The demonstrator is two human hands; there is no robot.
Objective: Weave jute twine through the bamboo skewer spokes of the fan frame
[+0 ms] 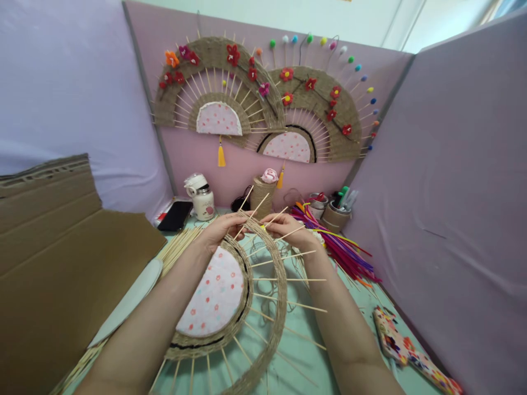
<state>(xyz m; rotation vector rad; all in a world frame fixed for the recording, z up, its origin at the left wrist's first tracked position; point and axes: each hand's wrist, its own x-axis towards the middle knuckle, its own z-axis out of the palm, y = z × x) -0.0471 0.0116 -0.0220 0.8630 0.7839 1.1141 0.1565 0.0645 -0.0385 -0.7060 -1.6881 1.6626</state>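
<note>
A half-round fan frame of thin sticks and woven twine (280,274) is held up in front of me, tilted, with a white, red-dotted cloth centre (216,293) edged by a black line. My left hand (230,226) is closed around its upper end, thumb over the woven band. My right hand (286,227) is pinched at the outer band among the stick ends. A small yellow bit (262,226) shows by its fingertips; what they pinch is hidden. Loose twine loops (269,307) lie on the table behind the frame.
Two flower-decorated woven fans (224,49) hang on the pink back panel. Along the back stand a white bottle (201,200), a twine spool (262,195) and a pen holder (335,216). Colourful pipe cleaners (341,252) lie right; cardboard (61,263) stands left. A glue gun-shaped patterned object (405,345) lies front right.
</note>
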